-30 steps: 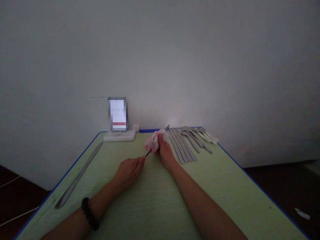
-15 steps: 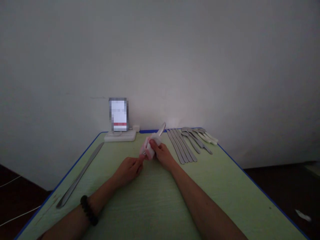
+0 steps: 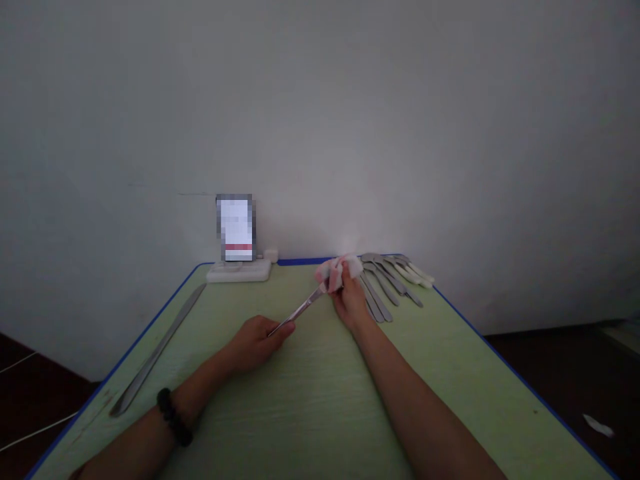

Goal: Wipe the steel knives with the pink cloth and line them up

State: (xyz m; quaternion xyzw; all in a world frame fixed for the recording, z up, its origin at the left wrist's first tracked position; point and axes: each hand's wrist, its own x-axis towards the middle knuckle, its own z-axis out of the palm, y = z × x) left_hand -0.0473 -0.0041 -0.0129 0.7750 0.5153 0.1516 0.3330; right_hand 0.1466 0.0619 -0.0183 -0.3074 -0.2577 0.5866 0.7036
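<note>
While the handle end of a slim, shiny silver metal utensil [image 3: 301,310] is pinched in the closed fingers of the left hand [image 3: 257,341], its far end is tucked into a crumpled pink-and-white cloth [image 3: 332,272], so what kind of head it's got can't be told. The cloth is gripped by the right hand [image 3: 351,299], fingers bunched tight around it, thumb on top. The utensil is held at a slant over the middle of the pale green counter [image 3: 300,413] with blue edging, rising away toward the cloth.

Just beside the right hand, some flat silver metal handles [image 3: 381,308] can be seen, partly blocked by the hand and cloth. Next to those, a bunch of silver metal spoons and forks [image 3: 393,277] is laid out, kinda overlapping, with a few white-handled utensils [image 3: 417,275] at the far right corner.

Over on the left side, a long silver metal knife [image 3: 157,353] is laid on its own at an angle. Behind it, a lit-up phone [image 3: 237,227], screen pixelated, is propped upright at a flat white plastic base [image 3: 239,271], with a small white block [image 3: 271,255] right by it. A black beaded bracelet [image 3: 174,417] is worn on the left wrist.
</note>
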